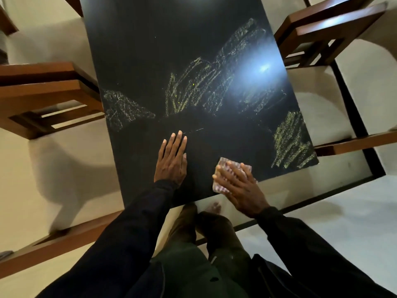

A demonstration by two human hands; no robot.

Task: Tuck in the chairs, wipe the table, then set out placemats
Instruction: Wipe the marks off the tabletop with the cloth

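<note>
A black table fills the middle of the view, with yellow chalk scribbles across its centre, left and right edge. My left hand lies flat on the tabletop near the front, fingers together, holding nothing. My right hand presses flat on a small pinkish patterned cloth at the table's front edge. The strip of table around my hands shows no chalk. A brown wooden chair stands at the left side and another at the far right. No placemats are in view.
A third wooden chair part shows at the right edge, and a wooden bar at lower left. The floor is pale tile with a dark line. A lamp glare reflects on the table. My legs and bare feet stand at the table's front.
</note>
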